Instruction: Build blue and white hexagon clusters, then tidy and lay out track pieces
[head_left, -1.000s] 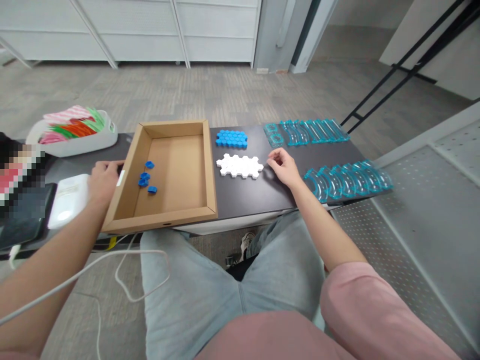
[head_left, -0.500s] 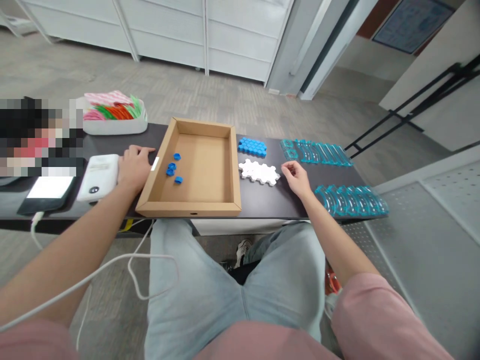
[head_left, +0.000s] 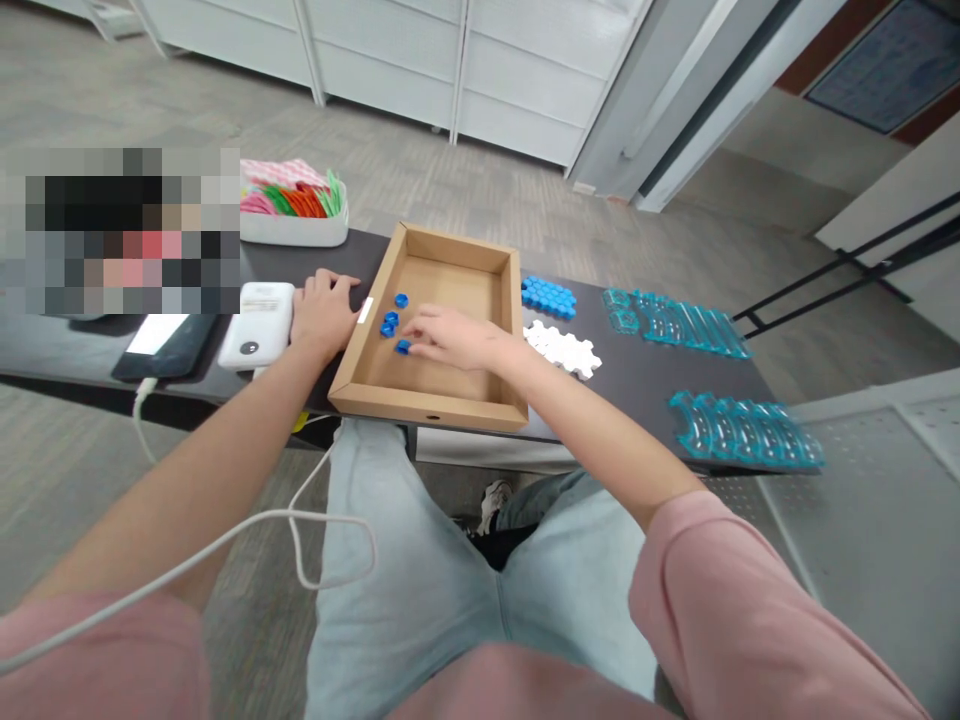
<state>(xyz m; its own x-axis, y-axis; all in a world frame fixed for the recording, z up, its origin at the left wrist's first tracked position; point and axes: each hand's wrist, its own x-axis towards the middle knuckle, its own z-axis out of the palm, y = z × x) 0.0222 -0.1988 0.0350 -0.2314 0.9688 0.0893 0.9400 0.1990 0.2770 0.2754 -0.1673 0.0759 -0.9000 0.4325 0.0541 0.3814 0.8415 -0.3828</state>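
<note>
A shallow cardboard box (head_left: 435, 408) lies on the dark table, with several small blue pieces (head_left: 402, 300) loose on the left side of its floor. My right hand (head_left: 450, 337) is over the box floor, fingers apart and pointing left. Its fingertips are close to the blue pieces; a lower blue piece (head_left: 403, 347) is beside the thumb, and contact cannot be made out. My left hand (head_left: 326, 312) rests on the table between the box's left wall and a white power bank (head_left: 259, 325), fingers stretched out and holding nothing.
Right of the box are a cluster of blue hexagonal pieces (head_left: 550, 297) and a white hexagonal cluster (head_left: 564, 350). Further right lie two rows of clear teal plastic parts (head_left: 694, 325). A white bin of colourful strips (head_left: 300, 230) and a phone (head_left: 161, 340) stand left; a white cable (head_left: 300, 515) hangs in front.
My right hand has moved left from beside the white cluster into the box, its fingers now apart. My left hand stays by the box wall. The camera view has shifted left and tilted.
</note>
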